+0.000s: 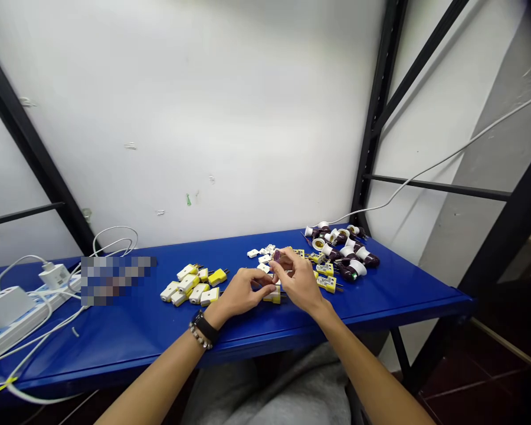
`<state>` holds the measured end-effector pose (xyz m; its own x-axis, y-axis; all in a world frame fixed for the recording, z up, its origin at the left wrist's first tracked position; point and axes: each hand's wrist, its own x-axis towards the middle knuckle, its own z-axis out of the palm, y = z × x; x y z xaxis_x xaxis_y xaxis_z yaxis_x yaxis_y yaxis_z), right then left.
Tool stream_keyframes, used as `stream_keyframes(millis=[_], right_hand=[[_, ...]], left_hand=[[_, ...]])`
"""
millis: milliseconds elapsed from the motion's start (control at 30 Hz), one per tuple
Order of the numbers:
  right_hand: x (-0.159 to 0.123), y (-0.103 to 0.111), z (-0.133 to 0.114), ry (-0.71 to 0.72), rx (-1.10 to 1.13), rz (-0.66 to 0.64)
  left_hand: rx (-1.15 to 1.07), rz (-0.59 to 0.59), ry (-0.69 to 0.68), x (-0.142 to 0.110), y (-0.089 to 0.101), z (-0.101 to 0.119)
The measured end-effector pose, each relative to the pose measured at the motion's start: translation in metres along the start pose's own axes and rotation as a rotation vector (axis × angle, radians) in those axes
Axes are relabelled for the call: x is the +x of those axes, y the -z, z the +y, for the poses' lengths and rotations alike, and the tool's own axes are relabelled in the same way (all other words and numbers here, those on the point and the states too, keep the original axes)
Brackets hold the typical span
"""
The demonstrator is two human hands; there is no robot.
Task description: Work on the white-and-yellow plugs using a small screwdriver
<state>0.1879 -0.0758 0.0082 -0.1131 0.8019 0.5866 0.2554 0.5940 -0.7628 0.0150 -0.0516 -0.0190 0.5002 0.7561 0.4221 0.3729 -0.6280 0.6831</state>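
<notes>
My left hand [244, 291] rests on the blue table [128, 330], fingers pinched on a yellow and white plug [272, 294]. My right hand [297, 276] is just right of it, fingers curled around a small dark piece [277, 256] held above that plug. A cluster of yellow and white plugs [193, 284] lies left of my hands. Small white parts [261, 255] sit just behind them. More yellow plugs [326, 277] lie to the right.
A pile of dark brown and white lamp sockets [346, 248] sits at the back right. A white power strip with chargers and cables [13, 307] occupies the left end. Black shelf uprights [374, 112] rise at the right, and a white cable [446, 158] runs along the wall.
</notes>
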Motion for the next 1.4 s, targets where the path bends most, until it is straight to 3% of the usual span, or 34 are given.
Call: stream_keyframes(millis=[167, 400, 633, 833, 1000, 1133, 1300, 1400], right_hand=[[0.000, -0.004, 0.004, -0.047, 0.041, 0.065], [-0.001, -0.005, 0.009, -0.059, 0.186, -0.020], [-0.002, -0.010, 0.006, -0.045, 0.073, 0.091], [-0.003, -0.009, 0.009, -0.045, 0.134, -0.017], [0.000, -0.011, 0.010, -0.043, 0.130, 0.043], [0.000, -0.011, 0.010, -0.046, 0.111, 0.092], [-0.001, -0.010, 0.010, -0.035, 0.135, 0.013], [-0.001, -0.010, 0.009, 0.001, 0.063, 0.074]], left_hand=[[0.060, 0.008, -0.007, 0.001, -0.001, -0.002], [0.177, -0.033, -0.048, -0.002, 0.001, 0.000], [0.108, 0.043, 0.006, -0.001, -0.001, 0.002], [0.179, -0.006, -0.044, -0.002, 0.003, 0.002], [0.085, 0.031, 0.013, -0.001, 0.000, 0.005], [0.170, 0.045, -0.004, 0.001, -0.001, 0.003], [0.232, 0.021, -0.041, 0.001, 0.000, 0.000], [0.226, 0.004, -0.062, 0.000, 0.001, 0.002]])
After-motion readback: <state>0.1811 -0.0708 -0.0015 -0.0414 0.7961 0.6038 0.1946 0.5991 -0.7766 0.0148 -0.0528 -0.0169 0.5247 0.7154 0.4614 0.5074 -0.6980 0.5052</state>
